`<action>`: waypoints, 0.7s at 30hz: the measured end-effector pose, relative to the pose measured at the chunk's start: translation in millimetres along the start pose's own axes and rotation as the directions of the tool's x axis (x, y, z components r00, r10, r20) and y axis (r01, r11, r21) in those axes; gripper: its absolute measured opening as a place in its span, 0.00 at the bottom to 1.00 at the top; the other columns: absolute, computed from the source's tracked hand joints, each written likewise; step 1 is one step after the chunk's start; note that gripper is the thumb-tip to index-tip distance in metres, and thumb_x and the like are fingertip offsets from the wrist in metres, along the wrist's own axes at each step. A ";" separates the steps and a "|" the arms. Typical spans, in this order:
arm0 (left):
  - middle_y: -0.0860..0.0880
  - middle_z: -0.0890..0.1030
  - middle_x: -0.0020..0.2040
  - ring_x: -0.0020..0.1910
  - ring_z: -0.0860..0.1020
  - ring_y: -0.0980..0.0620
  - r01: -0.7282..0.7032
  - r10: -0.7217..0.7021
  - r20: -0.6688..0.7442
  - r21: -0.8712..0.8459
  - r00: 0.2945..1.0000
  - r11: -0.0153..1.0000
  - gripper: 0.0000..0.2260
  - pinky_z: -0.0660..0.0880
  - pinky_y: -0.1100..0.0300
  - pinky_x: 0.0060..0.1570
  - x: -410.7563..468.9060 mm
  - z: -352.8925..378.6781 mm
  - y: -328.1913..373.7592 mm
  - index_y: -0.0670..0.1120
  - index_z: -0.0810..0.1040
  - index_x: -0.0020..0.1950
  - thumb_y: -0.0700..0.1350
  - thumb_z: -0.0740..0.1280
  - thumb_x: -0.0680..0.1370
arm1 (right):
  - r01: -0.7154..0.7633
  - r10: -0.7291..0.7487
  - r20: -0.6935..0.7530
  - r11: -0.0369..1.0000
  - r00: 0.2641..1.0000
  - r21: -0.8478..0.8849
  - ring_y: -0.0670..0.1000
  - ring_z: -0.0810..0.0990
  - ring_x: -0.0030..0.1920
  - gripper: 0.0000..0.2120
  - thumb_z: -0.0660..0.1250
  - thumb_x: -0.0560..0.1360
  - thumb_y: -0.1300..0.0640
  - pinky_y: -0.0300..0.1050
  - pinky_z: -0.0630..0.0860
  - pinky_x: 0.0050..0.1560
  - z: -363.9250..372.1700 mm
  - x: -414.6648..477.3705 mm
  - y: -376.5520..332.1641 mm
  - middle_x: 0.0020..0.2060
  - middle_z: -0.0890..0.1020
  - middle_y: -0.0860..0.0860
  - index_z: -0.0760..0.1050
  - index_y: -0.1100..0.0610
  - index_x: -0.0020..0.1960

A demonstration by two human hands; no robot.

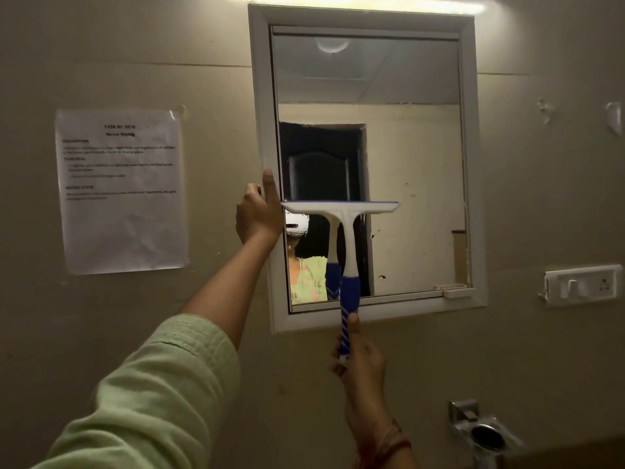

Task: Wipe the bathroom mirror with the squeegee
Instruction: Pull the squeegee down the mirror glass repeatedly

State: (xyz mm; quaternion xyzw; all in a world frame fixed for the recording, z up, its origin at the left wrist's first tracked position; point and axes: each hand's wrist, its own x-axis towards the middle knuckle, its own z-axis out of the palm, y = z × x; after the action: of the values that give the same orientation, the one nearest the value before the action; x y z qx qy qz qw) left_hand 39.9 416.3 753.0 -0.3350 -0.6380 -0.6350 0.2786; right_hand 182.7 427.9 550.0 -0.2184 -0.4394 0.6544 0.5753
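Observation:
A white-framed mirror (pixel 412 157) hangs on the beige wall. A squeegee (pixel 345 218) with a white head and a blue-and-white handle stands upright against the glass, its blade level at about mid-height on the mirror's left half. My right hand (pixel 360 363) is below the mirror, closed around the bottom of the handle. My left hand (pixel 258 211) grips the left edge of the mirror frame (pixel 262 96), thumb pointing up, right beside the blade's left end. Dark specks dot the lower right of the glass.
A printed sheet (pixel 121 191) is taped to the wall left of the mirror. A white switch and socket plate (pixel 583 286) sits at the right. A chrome holder (pixel 483 431) juts out at the lower right. A light strip glows above the frame.

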 end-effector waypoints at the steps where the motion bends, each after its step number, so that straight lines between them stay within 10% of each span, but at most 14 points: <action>1: 0.53 0.68 0.31 0.29 0.66 0.59 -0.002 0.002 0.004 -0.002 1.000 1.000 0.23 0.58 0.63 0.27 0.2 -0.1 -0.1 0.44 0.70 0.43 0.62 0.47 0.80 | 0.022 -0.023 0.014 1.000 1.000 0.007 0.47 0.76 0.31 0.21 0.65 0.63 0.38 0.41 0.74 0.29 2.7 2.7 -7.6 0.31 0.78 0.50 0.77 0.57 0.39; 21: 0.54 0.67 0.31 0.29 0.65 0.60 0.030 -0.029 0.019 -0.016 0.999 0.999 0.23 0.58 0.63 0.27 -2.7 -2.8 3.3 0.44 0.70 0.43 0.62 0.48 0.80 | 0.025 -0.023 0.041 0.999 0.999 -0.036 0.47 0.74 0.32 0.20 0.64 0.66 0.38 0.41 0.73 0.31 -5.2 7.2 -21.5 0.32 0.77 0.50 0.76 0.56 0.40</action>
State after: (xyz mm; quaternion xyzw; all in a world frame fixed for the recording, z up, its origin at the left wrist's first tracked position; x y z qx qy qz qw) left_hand 44.0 413.2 753.1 -0.3337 -0.6403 -0.6410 0.2604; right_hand 197.2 435.4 566.6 -0.2101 -0.4655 0.6437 0.5699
